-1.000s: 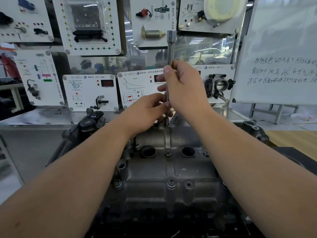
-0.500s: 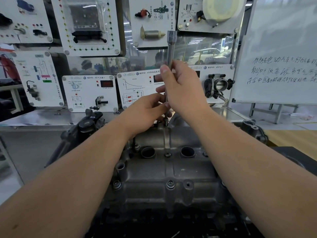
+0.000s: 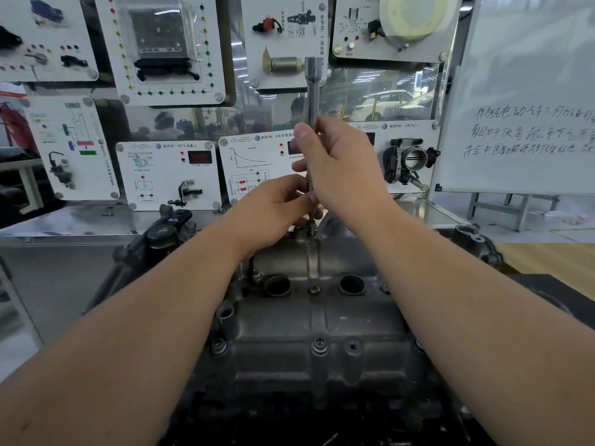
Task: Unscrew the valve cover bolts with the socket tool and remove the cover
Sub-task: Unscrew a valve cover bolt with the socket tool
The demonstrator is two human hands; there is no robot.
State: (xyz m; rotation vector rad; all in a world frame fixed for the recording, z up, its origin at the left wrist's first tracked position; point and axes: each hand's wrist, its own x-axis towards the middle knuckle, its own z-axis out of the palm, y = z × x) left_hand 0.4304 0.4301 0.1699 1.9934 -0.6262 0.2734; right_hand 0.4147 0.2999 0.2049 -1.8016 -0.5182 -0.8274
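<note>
Socket tool: the long socket tool [image 3: 311, 101] is held upright over the far edge of the valve cover [image 3: 317, 320], its lower tip set at a bolt [image 3: 311, 232] there, so that the shaft stands in line with the bolt.
Right grip: the right hand [image 3: 343, 170] is closed round the middle of the shaft, thumb up along it, judged to be the turning hold.
Left grip: the left hand [image 3: 277, 209] is curled with its fingertips pinching the shaft low down, just above the bolt, apparently to steady the tip on the bolt head.
Valve cover: the cover is seen seated on the engine, with a centre bolt [image 3: 314, 289] between two round wells and a near bolt [image 3: 319, 346] at its near edge in place; removal is judged not yet begun.
Desk: a metal-topped desk [image 3: 80, 223] is seen behind the engine, at its far edge.
Room: training panels [image 3: 167, 175] with mounted parts are ranged along the back wall, a throttle body [image 3: 410, 159] is fixed to one, and a whiteboard [image 3: 528, 101] with handwriting is stood at the right.
</note>
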